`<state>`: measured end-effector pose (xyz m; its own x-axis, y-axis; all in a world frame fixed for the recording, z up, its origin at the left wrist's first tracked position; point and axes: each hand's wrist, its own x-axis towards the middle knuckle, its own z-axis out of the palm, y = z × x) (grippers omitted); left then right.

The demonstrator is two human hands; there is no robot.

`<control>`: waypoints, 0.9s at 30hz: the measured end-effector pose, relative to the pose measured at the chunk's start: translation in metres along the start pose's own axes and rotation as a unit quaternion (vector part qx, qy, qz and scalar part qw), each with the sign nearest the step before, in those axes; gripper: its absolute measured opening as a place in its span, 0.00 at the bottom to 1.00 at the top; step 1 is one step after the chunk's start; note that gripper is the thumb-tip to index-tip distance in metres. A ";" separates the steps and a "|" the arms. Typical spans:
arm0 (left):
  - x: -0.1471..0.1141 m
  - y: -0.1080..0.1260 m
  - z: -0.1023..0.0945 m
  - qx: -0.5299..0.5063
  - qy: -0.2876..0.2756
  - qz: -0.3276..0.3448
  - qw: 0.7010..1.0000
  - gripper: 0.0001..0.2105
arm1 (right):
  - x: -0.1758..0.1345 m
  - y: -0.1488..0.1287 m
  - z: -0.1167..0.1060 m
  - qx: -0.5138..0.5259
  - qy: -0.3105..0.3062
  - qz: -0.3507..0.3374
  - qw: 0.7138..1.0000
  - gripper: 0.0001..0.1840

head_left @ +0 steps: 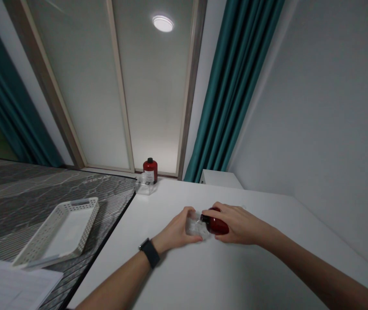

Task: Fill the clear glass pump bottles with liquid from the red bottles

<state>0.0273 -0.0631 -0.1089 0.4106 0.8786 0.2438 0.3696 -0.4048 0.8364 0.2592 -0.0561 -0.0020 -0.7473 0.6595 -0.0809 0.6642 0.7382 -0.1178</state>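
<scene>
My right hand (232, 221) grips a dark red bottle (218, 226) with a black neck. The bottle is tilted, its neck pointing left over a clear plastic container (195, 226). Around the left side of that container my left hand (182, 228) is curled, thumb and fingers on its edges; a dark watch (150, 252) is on that wrist. What lies inside the container is too unclear to tell. Both hands are low over the white table (184, 275).
At the table's far left corner stand another red bottle (150, 168) with a black cap and a clear box (144, 185). On the grey patterned surface to the left are a white perforated basket (88, 219) and papers (12, 286). A wall rises at right.
</scene>
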 end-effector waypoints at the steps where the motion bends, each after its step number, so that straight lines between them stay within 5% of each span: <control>1: 0.000 0.000 0.000 0.001 0.000 0.000 1.000 0.30 | 0.000 0.000 0.000 -0.001 -0.001 -0.001 1.000 0.33; 27: 0.000 -0.001 0.001 -0.005 0.008 0.004 1.000 0.30 | 0.001 -0.002 -0.003 -0.006 -0.003 -0.001 1.000 0.32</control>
<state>0.0278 -0.0632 -0.1109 0.3999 0.8795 0.2579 0.3589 -0.4092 0.8389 0.2571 -0.0572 0.0008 -0.7489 0.6569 -0.0872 0.6626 0.7414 -0.1061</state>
